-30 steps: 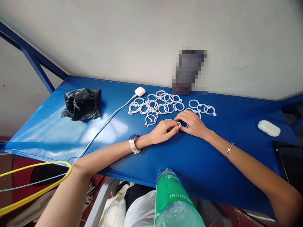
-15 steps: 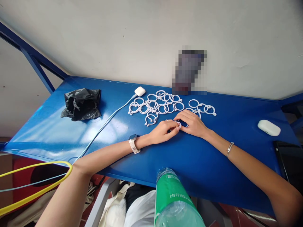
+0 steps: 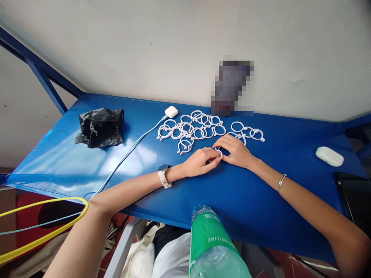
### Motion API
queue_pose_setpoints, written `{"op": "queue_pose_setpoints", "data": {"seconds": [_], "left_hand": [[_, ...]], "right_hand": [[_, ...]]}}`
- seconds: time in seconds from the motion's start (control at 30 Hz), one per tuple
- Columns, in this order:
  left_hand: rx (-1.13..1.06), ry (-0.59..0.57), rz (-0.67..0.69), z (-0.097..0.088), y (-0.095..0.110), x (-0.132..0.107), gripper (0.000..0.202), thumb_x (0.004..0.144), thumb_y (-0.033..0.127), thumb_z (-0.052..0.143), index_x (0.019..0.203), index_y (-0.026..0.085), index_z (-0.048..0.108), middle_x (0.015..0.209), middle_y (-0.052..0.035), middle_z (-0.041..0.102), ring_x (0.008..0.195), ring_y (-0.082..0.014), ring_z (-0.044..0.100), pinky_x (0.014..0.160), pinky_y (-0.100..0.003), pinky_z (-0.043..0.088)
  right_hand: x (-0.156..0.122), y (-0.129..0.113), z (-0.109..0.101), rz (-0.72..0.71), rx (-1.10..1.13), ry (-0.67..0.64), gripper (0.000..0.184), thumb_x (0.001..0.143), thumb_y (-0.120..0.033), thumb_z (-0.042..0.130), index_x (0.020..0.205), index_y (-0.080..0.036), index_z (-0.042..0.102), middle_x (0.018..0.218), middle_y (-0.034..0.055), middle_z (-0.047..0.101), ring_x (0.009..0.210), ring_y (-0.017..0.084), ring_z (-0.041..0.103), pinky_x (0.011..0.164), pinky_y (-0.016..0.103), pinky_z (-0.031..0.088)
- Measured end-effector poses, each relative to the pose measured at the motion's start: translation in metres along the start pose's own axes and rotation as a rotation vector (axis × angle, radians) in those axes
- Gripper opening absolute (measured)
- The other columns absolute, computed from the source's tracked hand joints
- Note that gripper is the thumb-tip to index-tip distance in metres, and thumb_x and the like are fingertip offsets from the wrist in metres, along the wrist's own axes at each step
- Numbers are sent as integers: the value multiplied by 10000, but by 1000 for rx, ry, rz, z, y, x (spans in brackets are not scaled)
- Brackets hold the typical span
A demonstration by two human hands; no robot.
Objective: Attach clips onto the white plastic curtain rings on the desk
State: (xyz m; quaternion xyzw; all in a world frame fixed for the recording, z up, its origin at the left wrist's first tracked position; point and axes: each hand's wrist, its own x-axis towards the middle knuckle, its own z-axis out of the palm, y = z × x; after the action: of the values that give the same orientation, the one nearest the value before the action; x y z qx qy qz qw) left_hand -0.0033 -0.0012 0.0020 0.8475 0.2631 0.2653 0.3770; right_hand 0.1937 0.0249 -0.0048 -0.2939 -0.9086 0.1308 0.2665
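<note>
My left hand (image 3: 201,161) and my right hand (image 3: 236,151) meet on the blue table (image 3: 255,200), fingertips pinched together on one small white plastic ring (image 3: 219,153). The ring is mostly hidden by my fingers. Just beyond my hands lies a heap of several white rings (image 3: 193,129), with a smaller group of rings (image 3: 247,132) to its right. A watch with a white strap is on my left wrist, a silver bangle on my right.
A crumpled black plastic bag (image 3: 100,126) lies at the back left. A white charger (image 3: 171,111) with a pale cable (image 3: 124,158) runs toward the front-left edge. A white earbud case (image 3: 329,156) sits right. A green-labelled bottle (image 3: 213,247) stands below the front edge.
Both hands stay in place; only the fingers shift slightly on the ring, which now shows a little more between them.
</note>
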Motion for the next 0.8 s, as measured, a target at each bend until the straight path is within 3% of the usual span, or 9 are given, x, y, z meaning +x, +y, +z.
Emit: {"op": "queue_pose_setpoints", "data": {"seconds": [0.3,0.8], "left_hand": [[85,-43,65,2,-4,-1,281,990,262,358,816,157,552,853,-63,664,773,-154,594,783,-279,439],[111,-60,55,1,-3,0,276,989,259,359,838,155,565,883,-72,669,791,-160,601,791,-287,437]], "right_hand": [[-1,2,0,-6,-1,-14,81,891,-198,537,937,-193,604,882,64,685,841,218,603,725,351,482],[0,1,0,2,3,-13,93,899,-203,516,928,-199,604,874,70,682,830,221,607,716,357,493]]}}
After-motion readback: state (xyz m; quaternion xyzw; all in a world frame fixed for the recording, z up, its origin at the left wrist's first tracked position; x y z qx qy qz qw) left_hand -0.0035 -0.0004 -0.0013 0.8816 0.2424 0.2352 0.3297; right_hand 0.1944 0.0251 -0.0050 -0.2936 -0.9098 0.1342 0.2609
